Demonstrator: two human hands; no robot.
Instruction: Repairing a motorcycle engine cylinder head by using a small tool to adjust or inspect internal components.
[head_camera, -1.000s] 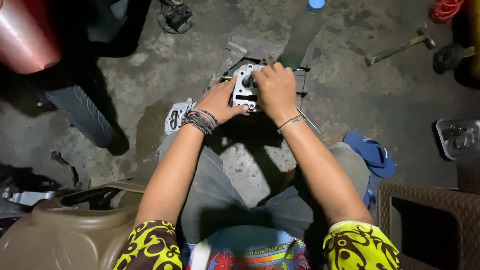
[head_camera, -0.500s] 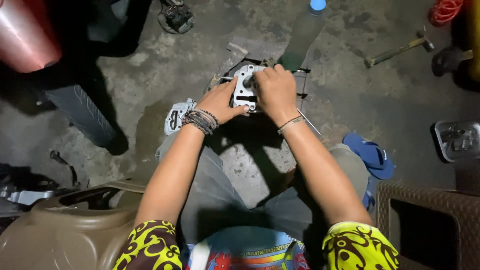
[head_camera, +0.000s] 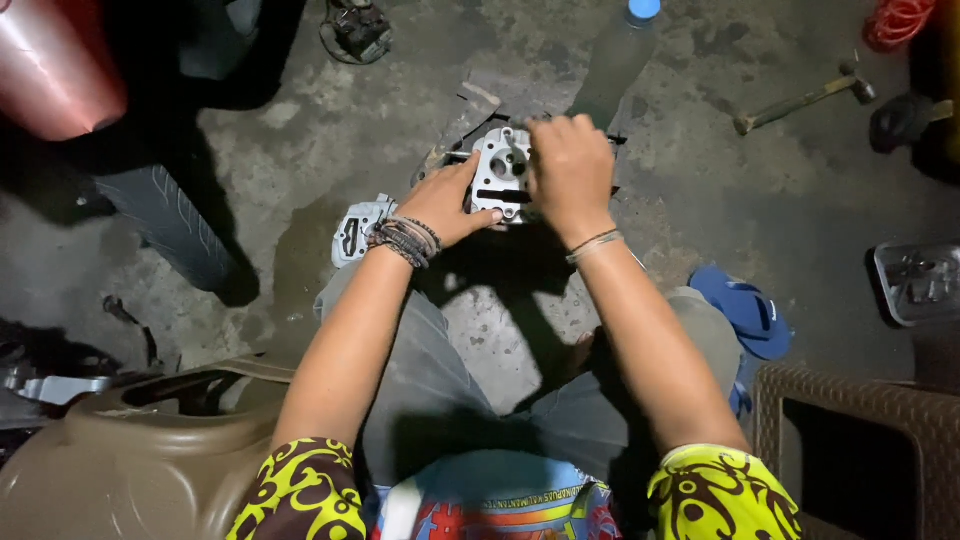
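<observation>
Gripping a metal engine part (head_camera: 503, 172) on the concrete floor (head_camera: 700, 200), the left hand (head_camera: 445, 205) clasps its near left edge while the right hand (head_camera: 570, 170) curls over its right side. A hammer (head_camera: 805, 97) lies well right of the part.

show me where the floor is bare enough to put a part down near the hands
Bare concrete lies right of the right hand, between the hammer and the blue sandal. Another patch lies left, between the tyre and the smaller metal part. It is crowded around the metal engine part that both the right and left hand hold.
</observation>
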